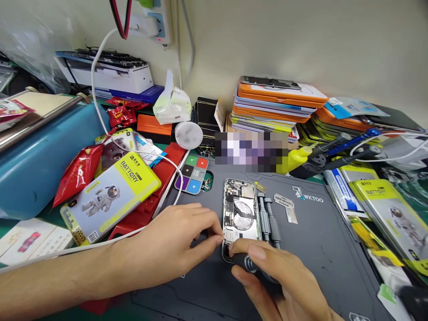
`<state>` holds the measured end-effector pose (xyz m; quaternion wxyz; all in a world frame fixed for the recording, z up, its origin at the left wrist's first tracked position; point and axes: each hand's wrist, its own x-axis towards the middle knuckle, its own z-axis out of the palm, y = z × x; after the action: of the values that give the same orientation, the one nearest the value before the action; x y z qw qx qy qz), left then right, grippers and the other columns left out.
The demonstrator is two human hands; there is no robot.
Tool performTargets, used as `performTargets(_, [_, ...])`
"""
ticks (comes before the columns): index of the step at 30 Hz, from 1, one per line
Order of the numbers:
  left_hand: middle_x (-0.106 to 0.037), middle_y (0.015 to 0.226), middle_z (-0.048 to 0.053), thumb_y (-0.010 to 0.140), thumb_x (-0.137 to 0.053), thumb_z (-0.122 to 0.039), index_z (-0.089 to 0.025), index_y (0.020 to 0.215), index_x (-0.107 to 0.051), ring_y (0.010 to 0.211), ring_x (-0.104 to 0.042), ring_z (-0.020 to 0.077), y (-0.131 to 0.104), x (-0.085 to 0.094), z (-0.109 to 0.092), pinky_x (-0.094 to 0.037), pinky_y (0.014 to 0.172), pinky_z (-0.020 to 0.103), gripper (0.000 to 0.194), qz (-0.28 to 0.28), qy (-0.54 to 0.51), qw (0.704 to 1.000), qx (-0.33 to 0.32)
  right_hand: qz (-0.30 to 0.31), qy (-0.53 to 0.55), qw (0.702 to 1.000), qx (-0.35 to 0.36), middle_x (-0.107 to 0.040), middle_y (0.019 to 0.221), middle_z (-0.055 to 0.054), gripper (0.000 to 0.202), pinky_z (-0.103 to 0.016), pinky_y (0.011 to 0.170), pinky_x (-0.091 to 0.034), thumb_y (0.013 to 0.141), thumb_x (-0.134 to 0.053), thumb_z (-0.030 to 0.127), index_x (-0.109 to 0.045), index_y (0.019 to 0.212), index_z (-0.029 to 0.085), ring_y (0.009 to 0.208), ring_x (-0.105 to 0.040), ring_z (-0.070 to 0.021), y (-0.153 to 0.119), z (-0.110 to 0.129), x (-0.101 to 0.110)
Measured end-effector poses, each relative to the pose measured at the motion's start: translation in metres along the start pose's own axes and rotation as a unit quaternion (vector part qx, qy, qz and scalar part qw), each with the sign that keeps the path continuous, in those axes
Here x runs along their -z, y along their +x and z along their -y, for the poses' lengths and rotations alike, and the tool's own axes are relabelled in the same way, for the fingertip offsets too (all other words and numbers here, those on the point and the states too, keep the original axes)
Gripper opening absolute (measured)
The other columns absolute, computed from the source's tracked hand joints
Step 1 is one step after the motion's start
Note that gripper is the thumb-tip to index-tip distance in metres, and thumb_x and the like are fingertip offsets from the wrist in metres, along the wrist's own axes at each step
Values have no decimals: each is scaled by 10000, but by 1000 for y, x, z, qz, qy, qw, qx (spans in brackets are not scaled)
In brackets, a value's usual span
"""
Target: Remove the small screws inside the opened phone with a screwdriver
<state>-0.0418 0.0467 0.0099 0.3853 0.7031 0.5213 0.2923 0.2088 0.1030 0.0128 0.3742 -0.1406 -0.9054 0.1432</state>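
An opened phone [242,209] lies on the dark grey work mat [207,290], its inner boards and a round silver coil exposed. My left hand [187,236] is closed, thumb and forefinger pinched at the phone's lower left edge; whatever is between the fingertips is too small to make out. In my right hand [287,276] is a dark grey screwdriver [248,263] with a metal ring, held over the phone's lower end. The screwdriver's tip is hidden by my fingers. Two more grey screwdrivers [269,218] lie along the phone's right side.
Razor blades [286,207] lie right of the phone. A coloured screw tray [192,174] is behind my left hand. Battery boxes [113,196] are stacked left, and more [394,218] stand right. Boxes [274,100] are piled at the back. A white cable [133,154] crosses the left side.
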Motion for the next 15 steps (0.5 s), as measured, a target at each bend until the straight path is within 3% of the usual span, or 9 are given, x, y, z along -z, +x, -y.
performTargets(15, [-688,1013,-67,1177,-657,-262,-263,1091,-722,899,-614,122,-2,2,-1,-419,783,282,109,14,6,1000,7,-7,-2,1000,1,-801,1077,-77,137,-157,973,-658,1190,-545,93,-612,1310,103,1011,-824,-107,-4,1,-4])
